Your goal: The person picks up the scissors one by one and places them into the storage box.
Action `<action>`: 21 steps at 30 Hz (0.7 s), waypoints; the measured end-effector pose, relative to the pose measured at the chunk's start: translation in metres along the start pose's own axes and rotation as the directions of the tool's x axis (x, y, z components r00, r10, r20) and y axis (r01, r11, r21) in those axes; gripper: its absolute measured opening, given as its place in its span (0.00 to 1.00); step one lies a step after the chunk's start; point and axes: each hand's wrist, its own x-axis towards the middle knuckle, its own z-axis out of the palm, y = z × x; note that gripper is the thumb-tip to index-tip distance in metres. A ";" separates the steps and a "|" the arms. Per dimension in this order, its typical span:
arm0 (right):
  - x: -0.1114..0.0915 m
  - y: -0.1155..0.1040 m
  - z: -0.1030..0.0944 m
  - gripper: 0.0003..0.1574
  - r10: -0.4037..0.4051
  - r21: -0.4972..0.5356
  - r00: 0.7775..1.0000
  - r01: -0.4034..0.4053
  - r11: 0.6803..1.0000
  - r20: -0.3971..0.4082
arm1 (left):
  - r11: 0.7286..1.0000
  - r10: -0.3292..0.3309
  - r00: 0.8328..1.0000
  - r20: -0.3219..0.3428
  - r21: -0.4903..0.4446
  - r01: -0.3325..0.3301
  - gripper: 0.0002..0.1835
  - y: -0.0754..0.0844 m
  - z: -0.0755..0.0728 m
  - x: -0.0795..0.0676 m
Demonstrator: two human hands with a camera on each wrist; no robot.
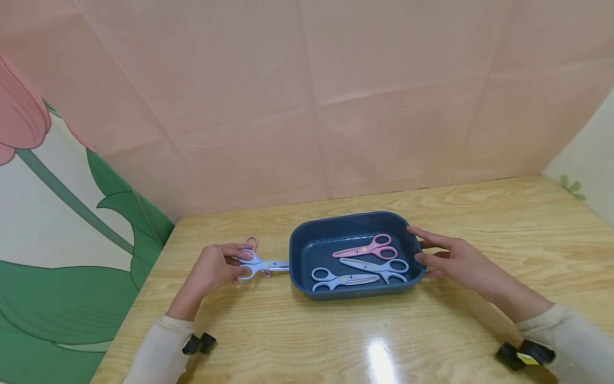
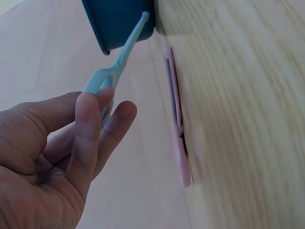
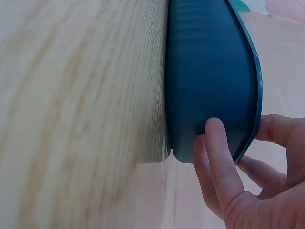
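My left hand [image 1: 217, 269] pinches light blue scissors [image 1: 263, 265] by their finger loops. In the left wrist view their blades point at the dark blue bin [image 1: 357, 292], and the tip overlaps its left end. Beneath them, pink scissors [image 2: 174, 95] lie on the table, mostly covered in the head view. At the bin's right end, my right hand [image 1: 451, 260] holds the rim, with fingers against the outer wall. Inside the bin lie pink scissors [image 1: 369, 248] and two light blue pairs, one at the right [image 1: 379, 266] and one at the front left [image 1: 342, 279].
A wood-grain table [image 1: 297, 341] carries everything. Behind it hangs a pink sheet [image 1: 307, 106], with a flower-patterned panel [image 1: 62, 298] at the left and a pale wall [image 1: 585, 160] at the right.
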 end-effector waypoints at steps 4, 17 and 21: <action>-0.001 0.000 0.000 0.42 0.001 -0.007 1.000 -0.001 1.000 0.000 | 1.000 -0.002 1.000 -0.007 -0.024 0.002 0.16 0.000 -0.004 -0.002; 0.000 0.000 0.000 0.42 -0.010 -0.026 1.000 0.010 1.000 0.010 | 0.998 -0.001 1.000 -0.009 -0.057 0.000 0.16 -0.001 -0.007 -0.003; 0.000 0.000 0.000 0.42 -0.012 -0.027 1.000 0.012 1.000 0.011 | 0.999 0.004 1.000 -0.030 -0.043 -0.005 0.15 0.000 -0.011 -0.004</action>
